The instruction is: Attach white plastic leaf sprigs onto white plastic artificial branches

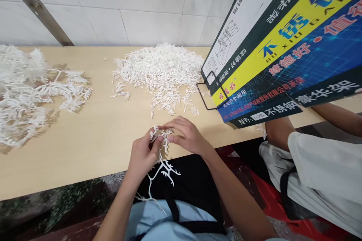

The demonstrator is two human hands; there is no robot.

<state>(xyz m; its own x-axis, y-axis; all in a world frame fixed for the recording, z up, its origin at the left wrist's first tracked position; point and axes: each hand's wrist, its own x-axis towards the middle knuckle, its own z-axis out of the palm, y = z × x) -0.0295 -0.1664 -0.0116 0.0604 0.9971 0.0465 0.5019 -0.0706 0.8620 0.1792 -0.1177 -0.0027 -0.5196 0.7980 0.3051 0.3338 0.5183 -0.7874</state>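
Note:
My left hand pinches a white plastic branch between thumb and fingers, just over the table's front edge. The branch's forked stem hangs down in front of a black apron and a light blue garment. From the other side, my right hand has its thumb and curled fingers on the branch's upper twigs. Its fingertips reach across to those of the left, partly hiding the twigs. Beyond both hands lies a heap of small white plastic sprigs, some scattered toward me.
White branched stems pile up at the left of the wooden table. A large printed carton stands at the right, a black wire frame at its corner. Past it sits another person in a white shirt. Tiled wall behind.

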